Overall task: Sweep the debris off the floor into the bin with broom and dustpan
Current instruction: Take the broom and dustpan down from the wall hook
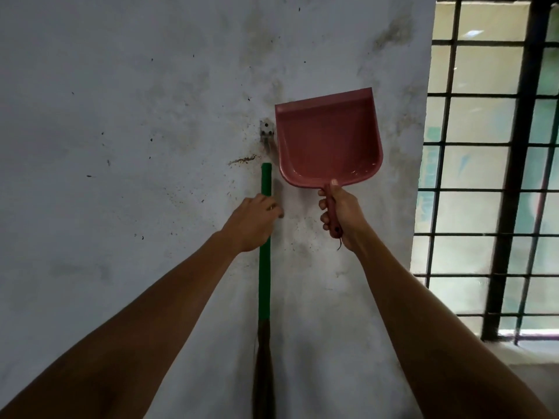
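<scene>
Dustpan [328, 143] held upright right of wall hook [267, 132], right hand [341, 216] curled round handle. Left hand [252, 222] wraps broom [265, 267] below hook, likely collecting both tools.

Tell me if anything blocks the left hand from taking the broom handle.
Nothing visible does. The left hand is already at the green broom handle, its fingers wrapping round it just below the top. The pink dustpan, held up by the right hand, is off to the side against the wall.
</scene>
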Tool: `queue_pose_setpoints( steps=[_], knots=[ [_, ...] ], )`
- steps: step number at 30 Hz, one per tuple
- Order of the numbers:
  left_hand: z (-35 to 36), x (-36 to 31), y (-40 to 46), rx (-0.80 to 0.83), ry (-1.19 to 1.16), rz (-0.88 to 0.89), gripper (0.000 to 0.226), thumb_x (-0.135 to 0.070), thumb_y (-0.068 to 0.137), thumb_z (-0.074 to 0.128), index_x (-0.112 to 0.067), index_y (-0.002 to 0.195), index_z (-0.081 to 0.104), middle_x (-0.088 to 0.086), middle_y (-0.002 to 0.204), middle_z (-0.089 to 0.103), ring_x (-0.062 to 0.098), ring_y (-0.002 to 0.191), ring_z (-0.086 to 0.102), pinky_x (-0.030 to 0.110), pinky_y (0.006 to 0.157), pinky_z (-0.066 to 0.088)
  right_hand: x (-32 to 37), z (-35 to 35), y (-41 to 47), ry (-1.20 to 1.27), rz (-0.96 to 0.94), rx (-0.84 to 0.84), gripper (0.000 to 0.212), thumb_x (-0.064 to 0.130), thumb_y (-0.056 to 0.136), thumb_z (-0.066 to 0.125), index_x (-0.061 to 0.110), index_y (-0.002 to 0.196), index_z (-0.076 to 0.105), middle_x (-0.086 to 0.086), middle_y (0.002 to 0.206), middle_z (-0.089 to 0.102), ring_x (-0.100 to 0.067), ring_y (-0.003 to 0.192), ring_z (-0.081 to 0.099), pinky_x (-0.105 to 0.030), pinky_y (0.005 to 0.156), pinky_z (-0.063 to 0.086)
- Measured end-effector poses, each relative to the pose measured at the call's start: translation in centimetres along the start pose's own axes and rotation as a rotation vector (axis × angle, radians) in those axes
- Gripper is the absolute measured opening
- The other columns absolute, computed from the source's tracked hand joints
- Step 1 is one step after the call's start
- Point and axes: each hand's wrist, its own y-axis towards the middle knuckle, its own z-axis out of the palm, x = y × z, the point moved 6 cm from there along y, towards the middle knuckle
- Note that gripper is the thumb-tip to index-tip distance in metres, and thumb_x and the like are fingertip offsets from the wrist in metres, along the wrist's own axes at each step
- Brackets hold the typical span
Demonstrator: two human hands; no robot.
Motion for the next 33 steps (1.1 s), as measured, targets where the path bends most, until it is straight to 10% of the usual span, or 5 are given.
queue_pose_setpoints(
  steps=[9, 20, 33],
  knots=[
    [10.3, -4.3, -2.5, 0.497, 0.373, 0.286, 0.063, -0.047, 0.094, 0.070, -0.024, 0.150, 0.052, 0.005, 0.150, 0.055, 0.029, 0.144, 0.041, 0.057, 0.130, 0.008, -5.3, -1.8, 0.9, 0.012, -0.002, -0.012, 0.046, 0.049, 0.112, 0.045, 0.006, 0.120, 0.060, -0.008, 0.097, 0.069, -0.017, 0.060, 0.062, -0.033, 0.057, 0.051],
    [16.9, -6.2, -6.3, 0.917, 0.661, 0.253, 0.068, -0.072, 0.081, 0.074, -0.040, 0.139, 0.062, -0.002, 0.137, 0.065, 0.032, 0.144, 0.041, 0.080, 0.110, -0.021, -8.4, -4.5, 0.2, -0.022, -0.030, -0.066, 0.046, 0.052, 0.112, 0.043, 0.009, 0.118, 0.057, 0.000, 0.088, 0.065, -0.011, 0.053, 0.052, -0.028, 0.046, 0.044],
    [15.6, -7.3, -5.6, 0.805, 0.633, 0.368, 0.054, -0.071, 0.082, 0.073, -0.033, 0.120, 0.074, -0.002, 0.125, 0.071, 0.031, 0.141, 0.044, 0.077, 0.120, -0.004, -9.2, -5.2, -0.3, -0.060, -0.055, -0.064, 0.055, 0.051, 0.112, 0.042, -0.001, 0.124, 0.057, 0.001, 0.087, 0.063, -0.009, 0.054, 0.052, -0.028, 0.048, 0.044]
  ],
)
